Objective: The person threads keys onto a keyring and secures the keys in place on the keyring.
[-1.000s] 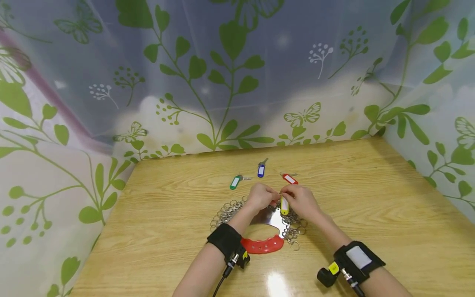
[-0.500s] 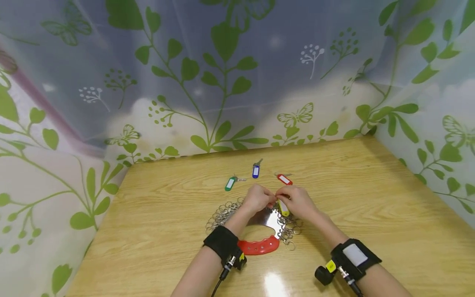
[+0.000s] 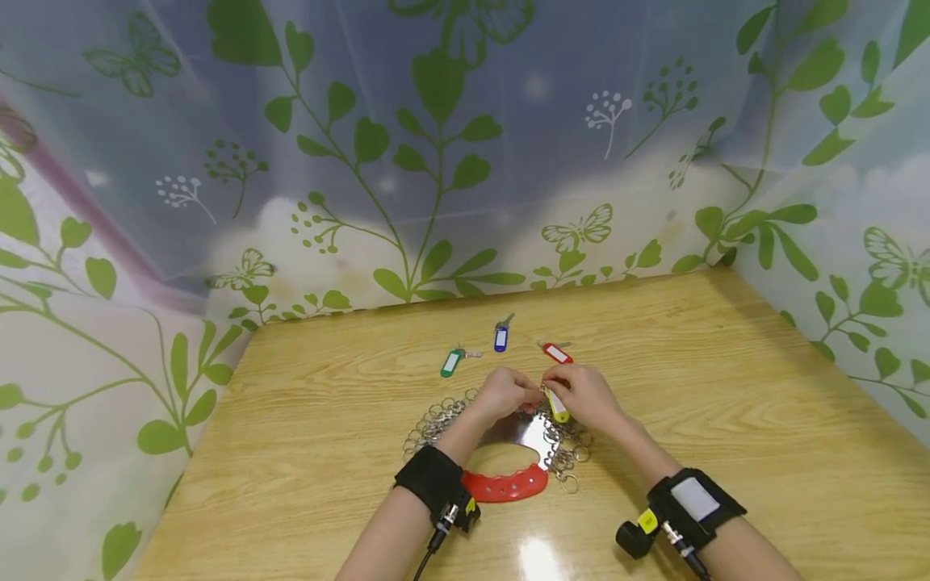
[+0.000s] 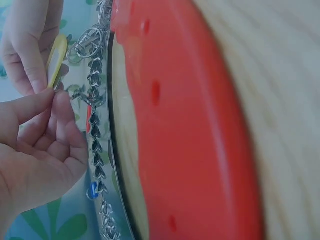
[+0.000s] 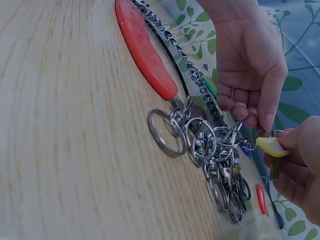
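Observation:
A yellow key tag point(image 3: 557, 406) hangs from my right hand point(image 3: 587, 397), whose thumb and fingers hold it at its ring end. Its key point(image 5: 274, 168) shows below the tag in the right wrist view. My left hand point(image 3: 504, 395) meets it there, thumb and index finger pinching at the small split ring point(image 5: 275, 132); the exact grip is partly hidden. Beneath both hands lies a curved metal key holder with a red handle point(image 3: 506, 486). Many snap clips with rings point(image 5: 202, 140) hang along its toothed edge, one clip reaching close to the pinched ring.
Beyond the hands on the wooden table point(image 3: 327, 420) lie a green key tag point(image 3: 451, 363), a blue key tag point(image 3: 501, 338) and a red key tag point(image 3: 557, 353), each with a key. A patterned cloth point(image 3: 305, 242) surrounds the table at the back and sides.
The yellow tag has gone from hanging nearly straight to a slight tilt. Both hands stay together at its ring end with small finger shifts. The head view has shifted a little.

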Tool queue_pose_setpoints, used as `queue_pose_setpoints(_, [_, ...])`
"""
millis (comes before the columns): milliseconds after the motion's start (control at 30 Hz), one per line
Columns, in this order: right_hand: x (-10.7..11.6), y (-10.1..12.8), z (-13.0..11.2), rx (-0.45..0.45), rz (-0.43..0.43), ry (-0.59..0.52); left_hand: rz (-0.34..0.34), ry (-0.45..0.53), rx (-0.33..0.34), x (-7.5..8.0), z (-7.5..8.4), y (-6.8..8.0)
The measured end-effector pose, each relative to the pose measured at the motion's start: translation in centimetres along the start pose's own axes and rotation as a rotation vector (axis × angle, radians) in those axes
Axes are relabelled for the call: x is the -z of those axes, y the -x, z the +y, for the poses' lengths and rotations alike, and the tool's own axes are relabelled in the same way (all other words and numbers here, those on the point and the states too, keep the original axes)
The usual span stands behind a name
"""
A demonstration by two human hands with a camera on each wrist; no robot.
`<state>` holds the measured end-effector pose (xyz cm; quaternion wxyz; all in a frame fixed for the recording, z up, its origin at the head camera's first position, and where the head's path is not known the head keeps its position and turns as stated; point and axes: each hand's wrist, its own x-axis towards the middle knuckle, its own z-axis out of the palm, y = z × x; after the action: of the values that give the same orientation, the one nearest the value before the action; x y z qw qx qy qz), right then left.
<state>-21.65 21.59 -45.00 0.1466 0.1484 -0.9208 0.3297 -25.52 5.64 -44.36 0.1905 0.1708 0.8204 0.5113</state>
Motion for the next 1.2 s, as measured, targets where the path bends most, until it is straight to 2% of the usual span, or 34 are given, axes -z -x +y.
queue_pose_setpoints(233, [0.2, 0.4, 0.1, 0.016, 0.018, 0.010, 0.040, -0.018, -0.010, -0.6, 0.5, -0.1])
queue_pose_setpoints(500, [0.7, 1.1, 0.7, 0.079, 0.054, 0.071, 0.034, 0.003, 0.013, -1.6, 0.8, -0.8])
queue_pose_setpoints(667, [0.4, 1.0, 0.6, 0.140, 0.058, 0.123, 0.051, 0.000, 0.021, -1.5, 0.5, -0.7])
queue_pose_setpoints(800, [0.3, 0.7, 0.4, 0.202, 0.055, 0.148, 0.086, -0.017, 0.019, -1.2, 0.5, -0.4])
queue_pose_setpoints(933, [0.4, 0.8, 0.3, 0.244, 0.059, 0.192, 0.094, -0.049, 0.009, -1.3, 0.7, -0.1])
queue_pose_setpoints(1200, [0.9, 1.5, 1.0, 0.259, 0.105, 0.227, 0.090, -0.131, -0.028, -2.3, 1.4, -0.3])
